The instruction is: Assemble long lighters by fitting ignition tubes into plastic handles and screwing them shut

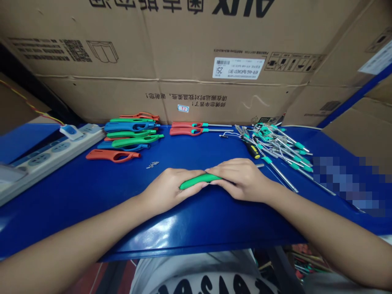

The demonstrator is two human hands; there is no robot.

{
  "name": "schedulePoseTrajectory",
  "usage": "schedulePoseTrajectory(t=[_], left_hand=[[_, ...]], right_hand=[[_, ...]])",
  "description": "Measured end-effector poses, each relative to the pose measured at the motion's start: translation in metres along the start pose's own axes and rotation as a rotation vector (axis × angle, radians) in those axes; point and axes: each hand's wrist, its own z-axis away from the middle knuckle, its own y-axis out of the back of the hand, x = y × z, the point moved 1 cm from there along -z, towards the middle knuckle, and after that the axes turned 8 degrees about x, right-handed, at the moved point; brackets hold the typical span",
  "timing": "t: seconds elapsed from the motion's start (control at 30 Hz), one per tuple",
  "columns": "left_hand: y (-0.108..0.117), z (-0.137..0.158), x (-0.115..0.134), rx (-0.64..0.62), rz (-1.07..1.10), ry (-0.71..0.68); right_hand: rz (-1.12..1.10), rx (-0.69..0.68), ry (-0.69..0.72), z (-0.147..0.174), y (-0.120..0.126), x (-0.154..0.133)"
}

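Note:
Both of my hands are closed on a green lighter handle (pixel 197 180), held low over the front middle of the blue table. My left hand (pixel 167 190) wraps its left part, the thumb along the near side. At the handle's right end, the fingers and thumb of my right hand (pixel 243 179) pinch it and hide that end. A short piece of metal rod (pixel 260 165) shows just past the right knuckles; whether it belongs to the held lighter I cannot tell. Small metal screws (pixel 152 165) lie beyond my left hand.
Several red, blue and green lighter handles (pixel 130 142) are piled at back left. Two red lighters with metal tubes (pixel 186 131) lie at the back middle. Right of them are a heap of metal lighter tubes (pixel 275 141) and a screwdriver (pixel 252 150). A power strip (pixel 58 149) runs along the left.

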Motion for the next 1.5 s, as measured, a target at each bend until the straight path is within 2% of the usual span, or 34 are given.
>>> schedulePoseTrajectory(t=[0.13, 0.3, 0.43, 0.63, 0.83, 0.97, 1.07, 1.2, 1.33, 1.5], left_hand=[[-0.002, -0.001, 0.000, -0.015, -0.018, -0.028], [-0.002, -0.002, -0.002, -0.056, -0.091, -0.056], [0.003, -0.005, -0.006, -0.015, -0.082, -0.049], [0.008, -0.005, -0.002, 0.053, -0.154, -0.086], [0.003, 0.003, 0.010, -0.057, -0.293, -0.071], [0.004, 0.002, 0.007, -0.058, -0.280, -0.034], [0.008, 0.000, 0.001, -0.034, -0.310, -0.004], [0.014, -0.002, -0.003, 0.015, -0.353, 0.033], [0.017, -0.003, -0.003, 0.046, -0.352, 0.011], [0.017, -0.003, -0.004, 0.048, -0.333, -0.013]], right_hand=[[0.056, -0.027, 0.005, 0.001, -0.004, -0.006], [0.104, -0.237, -0.116, -0.004, -0.003, -0.002], [0.095, -0.306, -0.173, -0.005, 0.007, 0.012], [0.065, -0.233, -0.191, 0.004, 0.012, 0.021], [0.121, -0.235, -0.068, 0.001, 0.001, 0.008], [0.145, -0.230, -0.106, -0.004, -0.003, 0.009], [0.226, -0.228, -0.149, -0.003, 0.005, 0.021], [0.333, -0.221, -0.237, 0.004, 0.030, 0.047], [0.252, -0.208, -0.249, 0.011, 0.046, 0.068], [0.147, -0.166, -0.175, 0.011, 0.042, 0.067]])
